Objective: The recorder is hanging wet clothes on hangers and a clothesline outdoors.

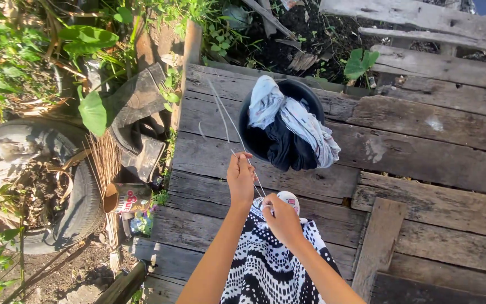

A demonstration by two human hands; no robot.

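My left hand [240, 179] is raised and pinches a thin pale line [227, 121] that runs up and away over the planks. My right hand [280, 218] grips a black-and-white patterned cloth [265, 264] at its top, right beside the line and a small white and red object [288, 199]. Just beyond my hands sits a black basin [248, 138] filled with damp laundry: a white and light blue garment [293, 118] draped over dark clothes [285, 149].
I stand on a platform of weathered grey planks [423, 152]. To the left lie an old tyre [80, 208] filled with debris, a broom [105, 169], a cut tin can [125, 198], black rubber boots [136, 107] and green leafy plants [94, 110].
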